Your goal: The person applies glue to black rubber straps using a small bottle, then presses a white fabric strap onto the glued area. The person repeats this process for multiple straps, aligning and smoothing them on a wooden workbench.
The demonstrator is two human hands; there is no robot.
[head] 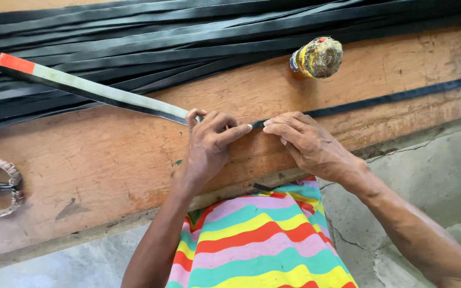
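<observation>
One small container [316, 57] lies on its side on the wooden counter [108, 154], toward the far edge and just below the heap of black straps [188, 32]. It is round, with its crusted yellowish-brown end turned toward the camera, and a yellow wrapper with a touch of blue and red runs around its body. What is printed on the wrapper is too small to make out, and no other package, label, sign or screen shows anywhere in the view.
</observation>
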